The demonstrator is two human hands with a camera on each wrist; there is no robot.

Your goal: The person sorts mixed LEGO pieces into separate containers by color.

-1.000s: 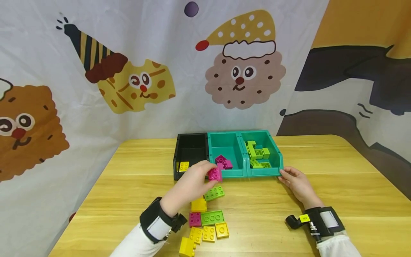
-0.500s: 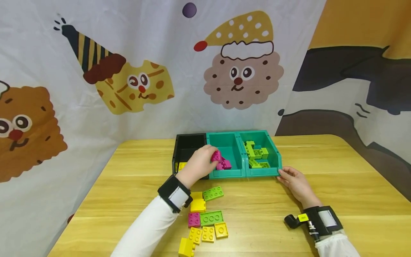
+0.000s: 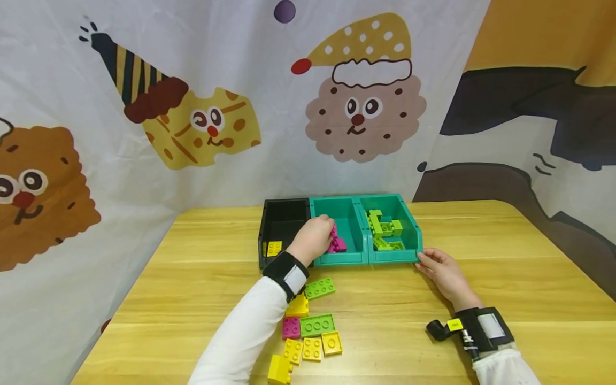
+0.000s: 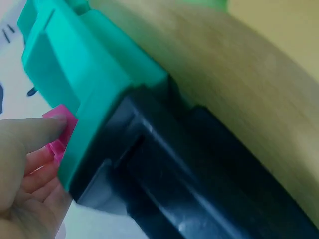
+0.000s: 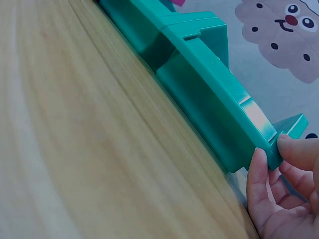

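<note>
My left hand [image 3: 312, 239] reaches into the middle teal bin [image 3: 344, 259], its thumb and fingers round a magenta toy building brick [image 4: 67, 124]. The hand partly covers that brick in the head view. Other magenta bricks [image 3: 339, 245] lie in the same bin beside the fingertips. At the far right, my right hand [image 3: 445, 275] pinches the front corner of the right teal bin [image 3: 394, 257]; the right wrist view has the thumb and fingers on either side of its rim. Lime green bricks [image 3: 377, 227] are inside that right bin.
A black bin [image 3: 286, 211] with a yellow brick [image 3: 275, 248] adjoins the teal ones on the left. In front of the bins, loose green [image 3: 320, 289], yellow [image 3: 312, 349] and magenta [image 3: 291, 328] bricks lie on the wooden table [image 3: 385, 331]. A printed cloth hangs behind.
My left hand has carried the magenta brick forward from the front edge of the middle bin and lowered it among the magenta bricks there. The right hand stays at the bin corner.
</note>
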